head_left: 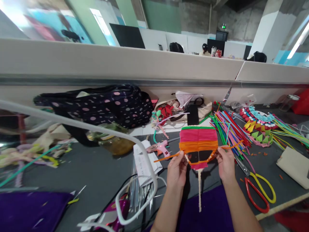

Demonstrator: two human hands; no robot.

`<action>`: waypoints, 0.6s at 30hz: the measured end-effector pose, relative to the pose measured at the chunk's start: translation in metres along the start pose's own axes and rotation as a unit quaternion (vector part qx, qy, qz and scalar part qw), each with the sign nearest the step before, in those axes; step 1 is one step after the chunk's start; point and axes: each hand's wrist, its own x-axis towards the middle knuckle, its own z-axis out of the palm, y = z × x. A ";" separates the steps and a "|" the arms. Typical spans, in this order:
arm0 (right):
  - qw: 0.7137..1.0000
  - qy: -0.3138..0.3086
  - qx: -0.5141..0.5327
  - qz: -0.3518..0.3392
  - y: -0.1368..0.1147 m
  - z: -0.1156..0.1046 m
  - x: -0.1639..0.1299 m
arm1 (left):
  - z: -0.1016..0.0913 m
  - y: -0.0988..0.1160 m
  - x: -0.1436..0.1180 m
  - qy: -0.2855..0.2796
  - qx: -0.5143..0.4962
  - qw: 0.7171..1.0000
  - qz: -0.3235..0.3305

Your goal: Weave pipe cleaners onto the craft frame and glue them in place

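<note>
No brand or label can be read; the white paper packet (145, 159) on the desk (96, 170) bears print too small to make out. Both hands hold up a woven pipe-cleaner fan (198, 145) above the desk, banded green, pink and orange, with a white stem hanging down between the wrists; the left hand (177, 172) is pinched shut on the fan's lower left edge, where an orange pipe-cleaner end sticks out sideways; the right hand (225, 166) is closed on the lower right edge, another orange end poking past it. Just right of the right hand lie red-and-yellow scissors (257, 187); beyond them a spread of coloured pipe cleaners (229, 129); a pink glue gun (161, 148) sits left of the fan; a spotted dark bag (106, 104) lies further left.
</note>
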 end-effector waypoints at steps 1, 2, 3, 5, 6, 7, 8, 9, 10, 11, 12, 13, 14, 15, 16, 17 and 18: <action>1.000 0.002 -0.001 0.000 0.000 0.000 0.000 | 0.000 0.000 0.000 0.003 0.000 1.000 -0.001; 1.000 0.004 -0.003 0.001 0.001 -0.001 0.000 | 0.000 0.000 0.000 0.005 0.000 1.000 -0.001; 1.000 0.005 -0.005 0.002 0.001 -0.001 0.001 | 0.000 0.000 0.000 0.006 0.001 1.000 0.000; 1.000 0.008 -0.007 0.006 0.001 -0.001 0.001 | 0.000 0.000 0.000 0.007 0.002 1.000 0.000; 1.000 0.008 -0.005 0.008 0.001 -0.001 0.001 | -0.001 0.000 0.000 0.006 0.002 1.000 0.000; 1.000 0.008 -0.001 0.012 0.001 -0.001 0.000 | -0.001 0.000 0.000 0.005 0.002 1.000 0.000; 1.000 0.007 0.004 0.017 0.000 -0.001 0.000 | -0.001 0.001 0.000 0.004 0.003 1.000 0.000; 1.000 0.007 0.009 0.021 0.000 -0.001 0.000 | -0.001 0.001 0.000 0.003 0.004 1.000 0.000; 1.000 0.008 0.010 0.024 0.000 -0.001 0.000 | -0.002 0.001 0.001 0.002 0.005 1.000 0.000; 1.000 0.010 0.008 0.025 0.000 -0.001 0.000 | -0.002 0.001 0.001 0.004 0.008 1.000 -0.001; 1.000 0.013 0.004 0.024 0.000 -0.001 0.000 | -0.002 0.001 0.001 0.007 0.010 1.000 -0.001; 1.000 0.016 -0.002 0.022 0.001 -0.002 0.000 | -0.003 0.001 0.001 0.010 0.012 1.000 0.000; 1.000 0.019 -0.006 0.020 0.001 -0.002 0.001 | -0.003 0.002 0.002 0.012 0.013 1.000 0.000; 1.000 0.021 -0.009 0.018 0.001 -0.002 0.001 | -0.003 0.002 0.002 0.013 0.013 1.000 0.001; 1.000 0.022 -0.011 0.017 0.001 -0.002 0.001 | -0.004 0.002 0.002 0.013 0.013 1.000 0.002; 1.000 0.022 -0.011 0.018 0.001 -0.002 0.001 | -0.004 0.002 0.002 0.012 0.013 1.000 0.004; 1.000 0.021 -0.009 0.020 0.001 -0.002 0.001 | -0.004 0.002 0.002 0.011 0.012 1.000 0.005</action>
